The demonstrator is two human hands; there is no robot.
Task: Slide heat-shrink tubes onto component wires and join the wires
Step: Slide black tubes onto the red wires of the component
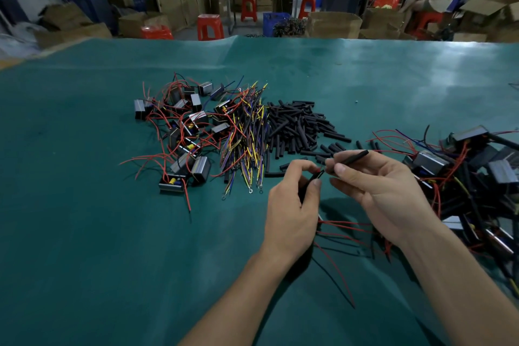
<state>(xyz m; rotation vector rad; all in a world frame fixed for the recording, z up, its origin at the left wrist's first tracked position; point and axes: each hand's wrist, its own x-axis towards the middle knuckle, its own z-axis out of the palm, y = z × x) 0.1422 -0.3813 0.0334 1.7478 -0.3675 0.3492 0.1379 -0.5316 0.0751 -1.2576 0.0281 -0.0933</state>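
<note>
Both hands are up over the green desk (84, 205). Left hand (292, 211) pinches a short black tube with a red wire (339, 223) at its tip; right hand (384, 191) pinches a longer heat-shrink tube (355, 157), tips nearly meeting. Just beyond them, loose tubes (297, 126); left of those, coloured wires (247, 137), then components (182, 132).

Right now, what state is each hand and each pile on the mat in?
left hand: pinching a black tube at its fingertips
right hand: pinching a heat-shrink tube, raised off the mat
loose tube pile: scattered flat
ring-terminal wires: loose bundle
left component pile: red leads bare
right component pile: tangled, sleeved leads
</note>
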